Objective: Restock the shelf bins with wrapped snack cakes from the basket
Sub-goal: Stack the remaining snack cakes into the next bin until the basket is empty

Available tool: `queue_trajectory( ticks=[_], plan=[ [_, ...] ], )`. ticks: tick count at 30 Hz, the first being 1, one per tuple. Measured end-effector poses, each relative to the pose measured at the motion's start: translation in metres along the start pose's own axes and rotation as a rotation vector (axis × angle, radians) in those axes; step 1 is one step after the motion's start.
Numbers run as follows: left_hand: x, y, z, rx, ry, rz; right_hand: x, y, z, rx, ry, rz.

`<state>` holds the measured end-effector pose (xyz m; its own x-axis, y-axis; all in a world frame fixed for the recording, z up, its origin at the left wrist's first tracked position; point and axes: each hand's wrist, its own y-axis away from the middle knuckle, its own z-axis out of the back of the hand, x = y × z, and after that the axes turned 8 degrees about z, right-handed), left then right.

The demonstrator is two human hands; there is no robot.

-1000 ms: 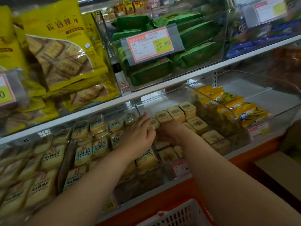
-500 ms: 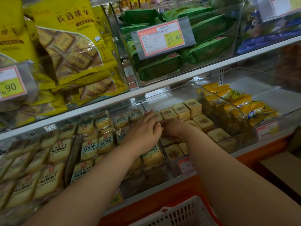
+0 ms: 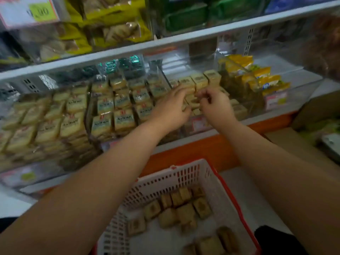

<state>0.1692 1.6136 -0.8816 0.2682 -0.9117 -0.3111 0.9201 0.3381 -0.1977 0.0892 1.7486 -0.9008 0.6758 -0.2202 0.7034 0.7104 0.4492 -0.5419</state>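
Both hands moved apart a bit, left hand [image 3: 171,109] flat steadying the bin's snack cakes [image 3: 199,80], right hand [image 3: 214,104] curled, grip unclear, basket [image 3: 185,173] now showing.

Bin [image 3: 200,124] seemingly packed; basket [image 3: 217,183] open-topped

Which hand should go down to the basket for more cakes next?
Probably the right hand: its fingers look curled and free above the bin, while the left hand lies across the cakes. The basket sits between both arms.
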Motion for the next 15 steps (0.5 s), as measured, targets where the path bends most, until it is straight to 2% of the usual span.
queue_trajectory(
  ticks=[2,4,5,7,9,13,15],
  plan=[
    [-0.006,0.047,-0.021,-0.206,0.141,-0.105,-0.005,0.034,0.005,-0.023,0.080,0.114],
    [-0.005,0.093,-0.046,-0.324,0.256,-0.173,-0.019,0.072,0.007,0.089,0.188,0.123],
    [-0.001,0.115,-0.062,-0.324,0.281,-0.190,-0.029,0.092,0.007,0.199,0.253,0.108],
    [0.009,0.158,-0.099,-0.198,0.263,-0.181,-0.049,0.129,0.007,0.543,0.404,0.048],
    [0.022,0.196,-0.134,0.041,0.232,-0.060,-0.061,0.158,0.002,0.916,0.538,-0.030],
    [0.048,0.247,-0.187,0.410,0.183,0.104,-0.073,0.210,-0.024,1.326,0.553,-0.112],
    [0.055,0.256,-0.201,0.533,0.142,0.145,-0.082,0.233,-0.039,1.498,0.607,-0.121]
  ],
)
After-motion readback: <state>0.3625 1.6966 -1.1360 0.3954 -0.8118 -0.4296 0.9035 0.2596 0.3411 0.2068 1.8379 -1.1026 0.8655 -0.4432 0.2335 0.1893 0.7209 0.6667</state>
